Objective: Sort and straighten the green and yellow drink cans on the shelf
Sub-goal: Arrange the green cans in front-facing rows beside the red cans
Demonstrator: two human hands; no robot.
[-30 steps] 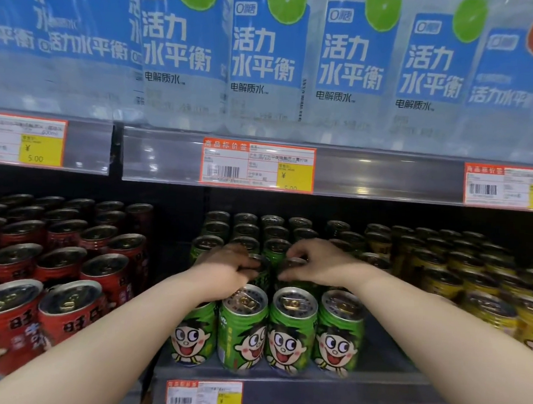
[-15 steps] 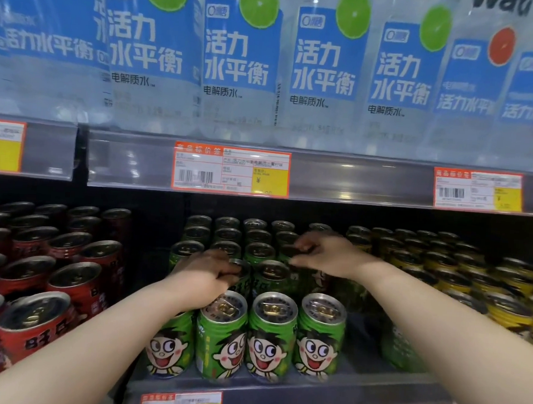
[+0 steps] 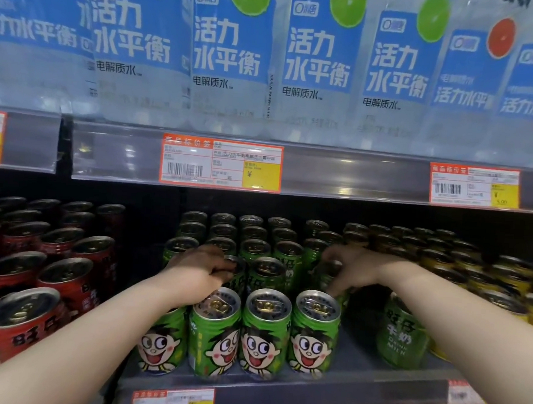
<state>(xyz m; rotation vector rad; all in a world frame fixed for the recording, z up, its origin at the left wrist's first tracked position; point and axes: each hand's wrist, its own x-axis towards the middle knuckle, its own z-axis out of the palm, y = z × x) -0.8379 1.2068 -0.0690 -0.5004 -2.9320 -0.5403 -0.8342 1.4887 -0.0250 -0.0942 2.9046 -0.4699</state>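
Both hands reach into the green cans [image 3: 265, 333] on the shelf [image 3: 310, 388]: left hand [image 3: 197, 271] curled over a second-row can top, right hand [image 3: 353, 269] clasping a can [image 3: 327, 276] directly beneath its fingers (upright, nearest that hand); yellow cans [image 3: 503, 288] stand further right

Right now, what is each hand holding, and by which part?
Left hand grips the top rim of a second-row green metal drink can. Right hand grips another green can at its top; fingers hide the exact grip.
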